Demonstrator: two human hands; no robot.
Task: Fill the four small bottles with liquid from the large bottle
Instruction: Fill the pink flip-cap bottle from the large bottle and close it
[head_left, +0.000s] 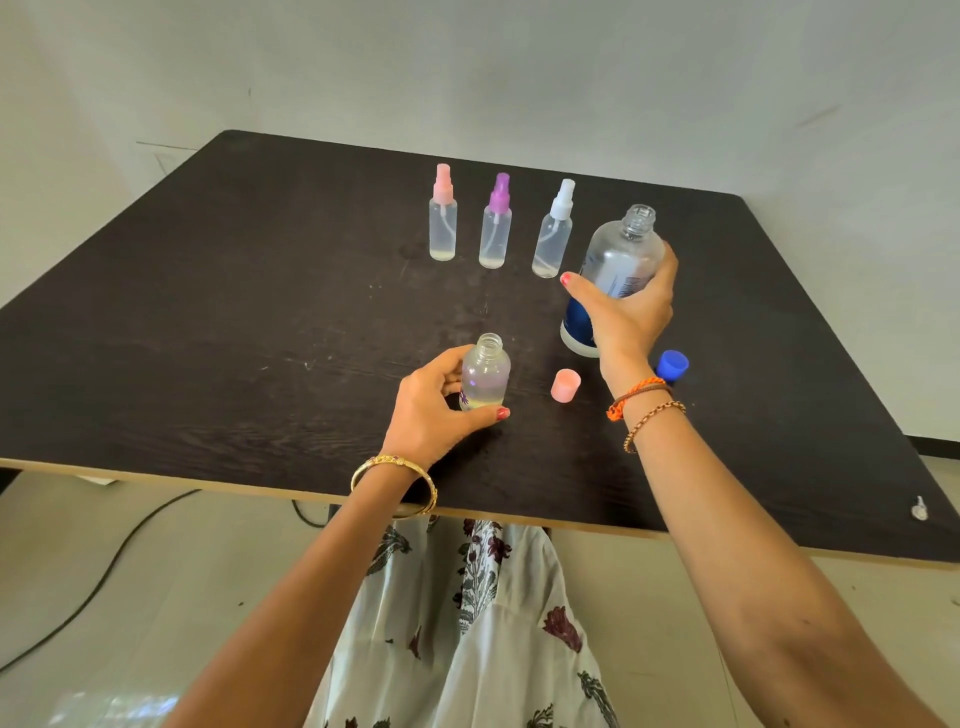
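Observation:
My right hand (626, 312) grips the large clear bottle (621, 254) with a blue label; it stands uncapped on the dark table (260, 322). My left hand (441, 400) holds a small uncapped bottle (485, 371) upright on the table, with some liquid in its bottom. Three small spray bottles stand in a row farther back: one with a pink top (443, 221), one with a purple top (496, 226), one with a white top (553, 231). Each shows a little liquid at its base.
A pink cap (565, 385) lies between my hands. A blue cap (672, 365) lies right of my right wrist. A small white object (919, 509) sits near the table's front right edge. A black cable (104, 577) runs over the floor on the left.

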